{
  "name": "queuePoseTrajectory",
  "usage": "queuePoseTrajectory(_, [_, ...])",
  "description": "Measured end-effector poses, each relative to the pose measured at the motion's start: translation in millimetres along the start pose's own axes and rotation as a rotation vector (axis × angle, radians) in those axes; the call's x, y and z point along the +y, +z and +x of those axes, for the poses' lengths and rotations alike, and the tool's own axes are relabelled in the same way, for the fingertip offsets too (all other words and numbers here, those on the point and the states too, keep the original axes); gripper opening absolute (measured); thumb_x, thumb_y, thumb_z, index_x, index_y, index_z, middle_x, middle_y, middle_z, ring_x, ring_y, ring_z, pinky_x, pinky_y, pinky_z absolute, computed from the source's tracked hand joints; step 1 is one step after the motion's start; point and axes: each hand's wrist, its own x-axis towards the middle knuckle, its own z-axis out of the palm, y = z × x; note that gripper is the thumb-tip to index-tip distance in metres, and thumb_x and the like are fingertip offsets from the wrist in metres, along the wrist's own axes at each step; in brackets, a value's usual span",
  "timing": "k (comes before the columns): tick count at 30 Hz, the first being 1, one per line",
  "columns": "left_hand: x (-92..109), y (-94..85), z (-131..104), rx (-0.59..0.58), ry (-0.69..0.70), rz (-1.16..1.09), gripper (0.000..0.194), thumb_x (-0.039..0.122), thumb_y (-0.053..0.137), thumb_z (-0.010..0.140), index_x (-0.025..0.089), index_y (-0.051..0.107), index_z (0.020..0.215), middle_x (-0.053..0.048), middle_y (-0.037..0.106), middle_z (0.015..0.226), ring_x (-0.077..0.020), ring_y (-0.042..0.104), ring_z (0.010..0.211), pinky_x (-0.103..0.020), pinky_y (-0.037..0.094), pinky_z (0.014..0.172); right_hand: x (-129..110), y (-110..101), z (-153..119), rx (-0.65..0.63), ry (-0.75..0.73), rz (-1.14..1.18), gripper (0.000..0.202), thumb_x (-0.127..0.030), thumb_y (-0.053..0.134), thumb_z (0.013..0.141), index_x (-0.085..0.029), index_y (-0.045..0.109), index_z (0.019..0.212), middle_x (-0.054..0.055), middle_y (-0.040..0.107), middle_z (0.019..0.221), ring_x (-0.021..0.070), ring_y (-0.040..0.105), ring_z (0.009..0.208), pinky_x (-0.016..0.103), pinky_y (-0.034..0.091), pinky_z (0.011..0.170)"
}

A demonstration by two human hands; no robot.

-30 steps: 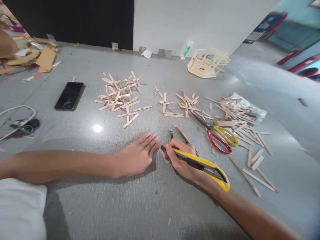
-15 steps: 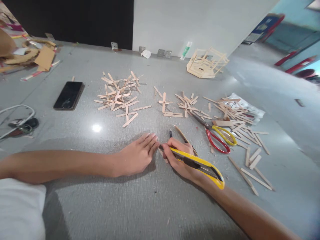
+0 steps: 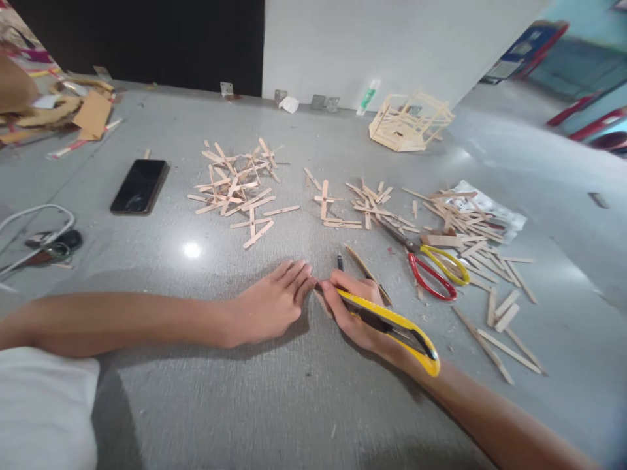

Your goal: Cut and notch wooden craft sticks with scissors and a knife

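My right hand grips a yellow utility knife, its handle end pointing back over my wrist and its tip down between my hands. Under that tip lies a small wooden craft stick, mostly covered by fingers. My left hand lies low on the table, its fingers pressed together at the stick's far end. The exact contact of blade and wood is hidden. Just beyond my right hand are a black pen-like object and a thin brown stick.
Scissors with red and yellow handles lie to the right beside loose sticks. Ahead sit a pile of crossed sticks and a stick frame model. A phone, a cable and cardboard are on the left.
The camera view has shifted slightly, so the table items appear a little farther right. My right hand and the knife have moved only slightly, and more of the stick shows between my hands.
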Motion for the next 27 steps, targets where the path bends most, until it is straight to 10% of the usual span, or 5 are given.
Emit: queuePoseTrajectory(27, [-0.9, 3.4, -0.9, 0.049, 0.004, -0.059, 0.052, 0.018, 0.053, 0.096, -0.009, 0.054, 0.141, -0.029, 0.056, 0.145, -0.0345, 0.053, 0.140, -0.045, 0.037, 0.118, -6.3, -5.2, 0.3, 0.002, 0.079, 0.024, 0.037, -0.030, 0.048, 0.104, -0.025, 0.047, 0.067, -0.004, 0.056, 0.052, 0.0109, 0.050, 0.043, 0.028, 0.040, 0.048])
